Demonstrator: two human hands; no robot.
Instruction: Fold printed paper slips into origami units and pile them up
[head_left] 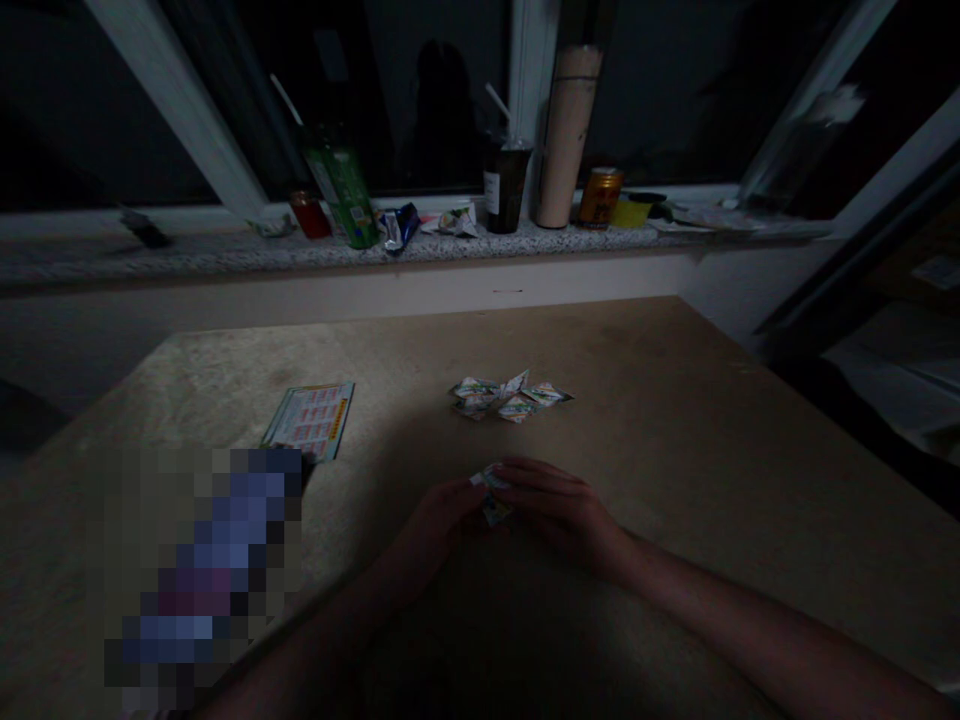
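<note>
Dim light, head view. We see both hands meeting at lower centre of frame over the tabletop (675, 420), a bare tan board.

Left hand (431, 525) and right hand (559, 505): fingertips of both pinched on one small folded paper piece (493, 495). Both closed on it, a fingertip grip, not fists. Piece sits between the two hands, just above or on the board; we cannot tell which.

Look of the piece: small, creased, whitish w/ green and a bit of red/orange print, edges angular from folds. Partly hidden by fingers, so exact shape is unclear.

Just above the hands, centre of frame: a pile of folded pieces (510, 397), same print and colours, several touching/overlapping, lying flat on the board. Apart from the hands.

Left of centre: a printed sheet (311, 420), flat, unfolded, pale w/ red-orange blocks and a yellow strip along its right edge. Below it, lower left, a blurred-out area.

Upper part of frame: stone window ledge (187, 250). On it, l. to r.: red jar (310, 214), green bottle (346, 195) tilted, dark cup (506, 185) w/ straw, tall pale tube (568, 135) upright, orange can (600, 197).
</note>
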